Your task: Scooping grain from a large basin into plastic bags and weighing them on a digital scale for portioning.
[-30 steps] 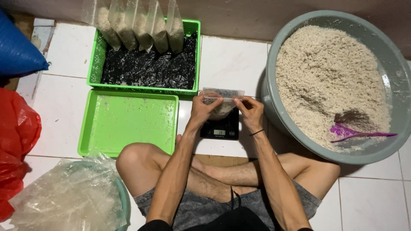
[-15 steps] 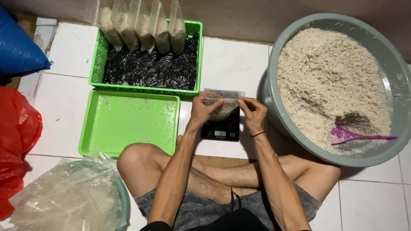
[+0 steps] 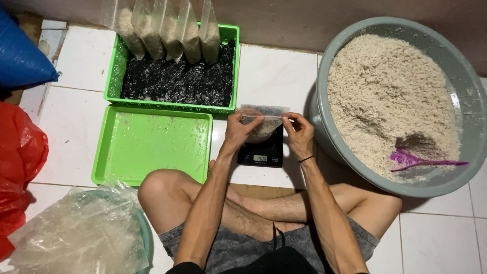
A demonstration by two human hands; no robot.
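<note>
Head view, seated cross-legged on the tiled floor (image 3: 274, 76). At right of frame, a large grey basin (image 3: 456, 76) holds pale grain with a purple scoop (image 3: 421, 161) lying in it. At upper left, a green crate (image 3: 231, 66) lined with black plastic carries a row of filled clear bags (image 3: 167, 30); just below it sits an empty green tray (image 3: 152, 144). At centre, a small black scale (image 3: 264, 155) rests on the floor. Your left hand (image 3: 242, 129) and right hand (image 3: 299, 133) each pinch the top edge of a small clear bag (image 3: 265, 114) partly filled with grain, held over the scale; whether it rests on it cannot be told.
</note>
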